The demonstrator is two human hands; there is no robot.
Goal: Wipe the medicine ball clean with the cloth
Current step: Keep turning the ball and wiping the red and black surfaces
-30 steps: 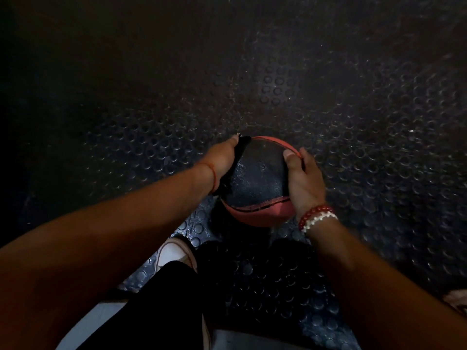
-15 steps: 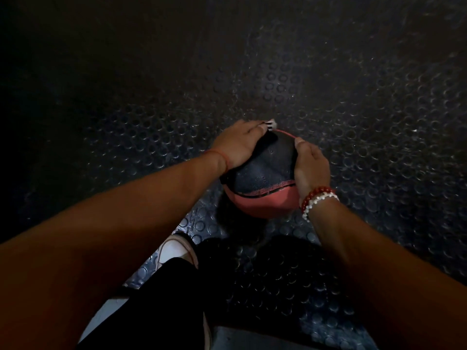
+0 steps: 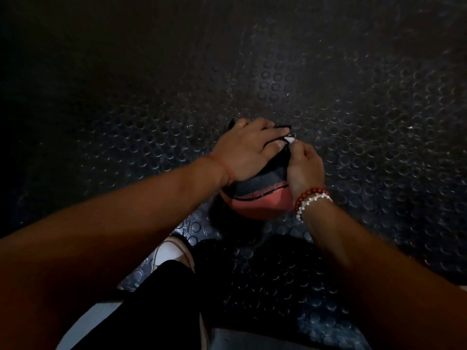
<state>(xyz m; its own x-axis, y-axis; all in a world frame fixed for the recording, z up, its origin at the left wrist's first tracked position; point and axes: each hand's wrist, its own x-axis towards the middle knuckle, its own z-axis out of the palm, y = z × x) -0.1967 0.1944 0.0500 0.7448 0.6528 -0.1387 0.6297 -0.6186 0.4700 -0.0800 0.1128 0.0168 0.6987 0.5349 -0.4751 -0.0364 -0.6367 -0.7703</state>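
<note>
Halfway maybe: flat left hand (image 3: 249, 150) is pressing the cloth (image 3: 279, 154) atop the medicine ball (image 3: 262, 203), right hand (image 3: 305, 165) is pinching the cloth's edge, underside's probably waiting.

The person wears a thin red thread (image 3: 223, 170) at the left hand (image 3: 249, 147), a red bead bracelet (image 3: 310, 195) and a white bead bracelet (image 3: 313, 202) at the right hand (image 3: 304, 165), black trousers (image 3: 156, 299) and a white shoe (image 3: 171, 251).

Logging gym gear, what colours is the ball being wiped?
The ball is black on top and salmon pink below, seen in the head view.
</note>
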